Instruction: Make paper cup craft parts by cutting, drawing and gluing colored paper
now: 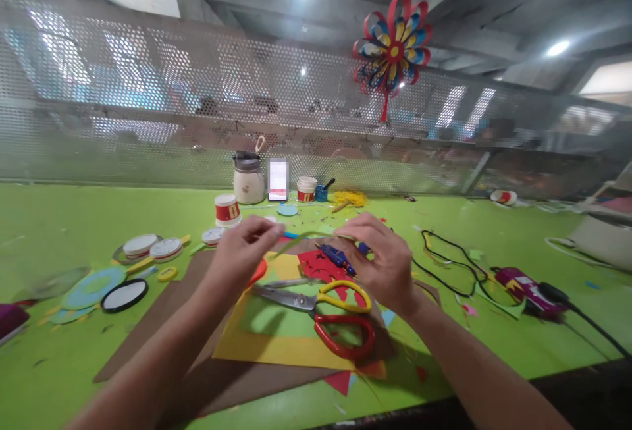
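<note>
My right hand [378, 255] pinches one end of a narrow green paper strip [306, 235] between thumb and fingers. The strip arcs leftward, its other end hanging just below the fingertips of my left hand [249, 245]. Those left fingers are pressed together; whether they grip anything is unclear. Beneath lie large scissors [307, 301] with one yellow and one red handle loop, blades pointing left. They rest on yellow paper [257, 348] and light green paper [276, 323]. A blue glue gun [337, 259] lies by my right fingers, over red cut paper [312, 265].
Brown cardboard [148, 334] lies under the papers. To the left are round lids [141, 245] and a black-rimmed disc [124, 295]. A jar [248, 180], phone [278, 180] and paper cups [307, 188] stand behind. A black cord [447, 283] and purple power strip [528, 292] lie right.
</note>
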`<state>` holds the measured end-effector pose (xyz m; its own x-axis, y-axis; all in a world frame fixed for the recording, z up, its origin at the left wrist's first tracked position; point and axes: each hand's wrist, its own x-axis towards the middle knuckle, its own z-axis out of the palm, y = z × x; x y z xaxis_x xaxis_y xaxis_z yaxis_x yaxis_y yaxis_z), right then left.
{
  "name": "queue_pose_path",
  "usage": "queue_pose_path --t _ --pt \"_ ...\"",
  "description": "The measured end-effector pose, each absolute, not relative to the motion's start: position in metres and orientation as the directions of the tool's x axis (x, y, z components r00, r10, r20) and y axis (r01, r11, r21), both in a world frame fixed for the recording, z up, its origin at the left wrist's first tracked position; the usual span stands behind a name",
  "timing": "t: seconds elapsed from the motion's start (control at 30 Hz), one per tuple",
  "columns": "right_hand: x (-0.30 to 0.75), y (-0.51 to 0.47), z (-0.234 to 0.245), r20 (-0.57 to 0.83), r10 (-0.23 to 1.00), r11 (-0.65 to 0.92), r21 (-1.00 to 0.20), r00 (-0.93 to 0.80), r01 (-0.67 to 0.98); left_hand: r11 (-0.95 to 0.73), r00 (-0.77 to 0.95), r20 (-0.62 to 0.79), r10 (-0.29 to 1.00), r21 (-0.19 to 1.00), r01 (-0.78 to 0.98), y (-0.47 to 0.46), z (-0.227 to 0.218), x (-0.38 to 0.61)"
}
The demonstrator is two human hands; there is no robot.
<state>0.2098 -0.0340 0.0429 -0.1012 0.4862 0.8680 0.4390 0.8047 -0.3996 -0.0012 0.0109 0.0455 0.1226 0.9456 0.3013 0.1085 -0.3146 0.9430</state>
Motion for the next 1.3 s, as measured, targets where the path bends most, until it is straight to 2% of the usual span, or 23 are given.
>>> queue_pose_path --t 0.03,0.07,0.13,0.17,0.23,0.3,0.4,0.63,1.17,1.23,1.3 --pt "0.210 -0.037 0.043 0.924 0.349 0.830 -0.229 -0.154 0.508 -0.241 0.103 0.237 0.966 0.970 0.026 0.010 0.047 -0.003" --pt "0.208 -0.040 0.042 0.941 0.259 0.837 -0.105 -0.219 0.537 -0.122 0.167 0.130 0.977 0.991 -0.058 0.009 0.048 -0.003" --pt "0.204 -0.041 0.038 0.920 0.169 0.839 0.054 -0.354 0.541 0.146 0.367 -0.080 0.927 0.977 -0.156 0.007 0.045 0.000" --pt "0.201 -0.041 0.034 0.900 0.142 0.843 0.108 -0.412 0.527 0.233 0.441 -0.133 0.887 0.955 -0.181 0.007 0.043 0.002" --pt "0.195 -0.037 0.026 0.863 0.101 0.848 0.186 -0.495 0.497 0.271 0.481 -0.132 0.867 0.934 -0.232 0.007 0.039 0.005" --pt "0.191 -0.033 0.017 0.835 0.088 0.844 0.227 -0.543 0.485 0.223 0.446 -0.083 0.891 0.936 -0.271 0.008 0.036 0.007" --pt "0.191 -0.028 0.007 0.814 0.120 0.829 0.233 -0.569 0.508 0.180 0.402 -0.053 0.914 0.942 -0.285 0.010 0.035 0.005" --pt "0.191 -0.026 -0.004 0.756 0.173 0.836 0.226 -0.631 0.500 0.205 0.376 -0.084 0.923 0.934 -0.294 0.013 0.035 0.002" --pt "0.185 -0.032 -0.007 0.731 0.312 0.817 0.120 -0.606 0.565 0.221 0.300 -0.133 0.945 0.934 -0.282 0.009 0.032 0.011" --pt "0.182 -0.034 -0.005 0.726 0.345 0.822 0.072 -0.595 0.565 0.223 0.293 -0.139 0.946 0.934 -0.279 0.012 0.031 0.010" --pt "0.181 -0.034 -0.002 0.717 0.407 0.845 -0.061 -0.565 0.531 0.227 0.284 -0.146 0.948 0.933 -0.278 0.017 0.028 0.008"
